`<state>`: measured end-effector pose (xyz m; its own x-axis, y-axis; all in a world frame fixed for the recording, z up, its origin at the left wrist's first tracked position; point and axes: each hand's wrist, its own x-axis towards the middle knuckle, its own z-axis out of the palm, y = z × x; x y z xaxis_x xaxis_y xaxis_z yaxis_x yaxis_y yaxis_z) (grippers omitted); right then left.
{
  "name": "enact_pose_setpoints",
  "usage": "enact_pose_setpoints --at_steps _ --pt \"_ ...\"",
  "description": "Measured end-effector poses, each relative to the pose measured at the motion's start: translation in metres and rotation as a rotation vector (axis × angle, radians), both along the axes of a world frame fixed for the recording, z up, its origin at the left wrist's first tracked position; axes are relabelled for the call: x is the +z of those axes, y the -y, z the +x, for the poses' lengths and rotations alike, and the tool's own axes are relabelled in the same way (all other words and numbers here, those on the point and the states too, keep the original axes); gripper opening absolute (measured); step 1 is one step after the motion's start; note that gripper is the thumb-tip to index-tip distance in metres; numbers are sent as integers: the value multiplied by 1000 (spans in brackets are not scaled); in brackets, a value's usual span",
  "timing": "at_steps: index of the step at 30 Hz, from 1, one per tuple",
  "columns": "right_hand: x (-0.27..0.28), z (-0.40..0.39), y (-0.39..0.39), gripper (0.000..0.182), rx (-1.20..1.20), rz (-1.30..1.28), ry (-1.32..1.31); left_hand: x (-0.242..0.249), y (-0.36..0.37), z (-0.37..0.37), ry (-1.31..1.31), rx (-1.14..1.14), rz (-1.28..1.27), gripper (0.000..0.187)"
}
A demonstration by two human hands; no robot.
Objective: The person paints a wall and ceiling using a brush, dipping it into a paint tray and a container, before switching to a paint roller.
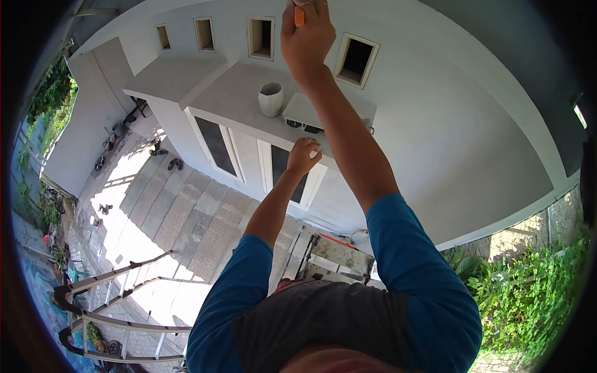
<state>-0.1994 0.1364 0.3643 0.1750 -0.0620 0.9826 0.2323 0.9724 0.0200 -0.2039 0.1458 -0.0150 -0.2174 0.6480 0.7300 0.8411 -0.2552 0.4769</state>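
My right hand (pixel 309 46) is raised high against the white wall, with its fingers closed round an orange handle (pixel 299 17). The far end of that tool lies beyond the top of the view, so its kind does not show. Lower down, my left hand (pixel 304 155) is at the front edge of the grey ledge (pixel 233 93), its fingers curled. A small pale patch shows between thumb and fingers; what it is, I cannot make out. On the ledge stand a whitish pot or bucket (pixel 270 99) and a pale tray-like container (pixel 303 112), partly behind my right forearm.
Several small framed openings (pixel 260 37) line the wall above the ledge. Below are windows (pixel 214 146) and a paved yard (pixel 186 217) far down. A stained platform (pixel 339 255) lies beneath me, a metal ladder (pixel 124 323) at lower left, green plants (pixel 528 292) at right.
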Motion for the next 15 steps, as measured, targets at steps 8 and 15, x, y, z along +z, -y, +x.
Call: enact_pose_setpoints --at_steps 8,15 --pt "32 -53 -19 10 130 -44 127 -10 -10 1 20 10 127 14" --pt "27 161 -78 8 -24 30 -51 -14 -13 4 43 18 170 13"
